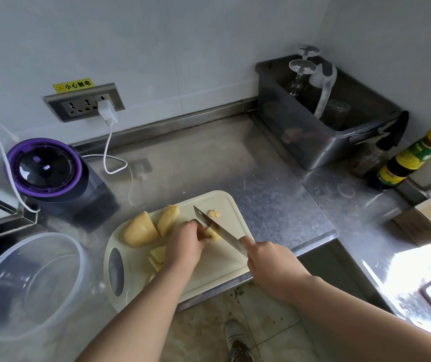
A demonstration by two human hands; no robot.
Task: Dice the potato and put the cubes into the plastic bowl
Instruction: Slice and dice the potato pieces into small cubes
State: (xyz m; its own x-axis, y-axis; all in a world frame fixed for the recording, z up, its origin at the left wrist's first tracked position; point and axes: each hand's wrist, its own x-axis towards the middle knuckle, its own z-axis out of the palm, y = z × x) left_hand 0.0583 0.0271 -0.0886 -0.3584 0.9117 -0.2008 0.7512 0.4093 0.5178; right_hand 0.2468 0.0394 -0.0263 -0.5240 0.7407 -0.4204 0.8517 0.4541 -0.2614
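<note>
Obs: left hand (pixel 185 244) curled over a potato piece (pixel 213 235), pinning it to the cutting board (pixel 224 265). The right hand (pixel 266 259) gripped the knife (pixel 222 231) by its handle. The blade ran diagonally, tip far-left, its edge on the piece just beside the left fingertips. Two larger chunks (pixel 141 229) lay left of the hands. The plastic bowl (pixel 77 246) stood on the surface left of the board, nearer the left hand, with no cubes visible inside.

Left hand (pixel 184 244) fingers (pixel 199 232) curled on potato piece (pixel 213 235), right hand (pixel 269 259) gripping knife (pixel 228 237), forearms reaching forward
</note>
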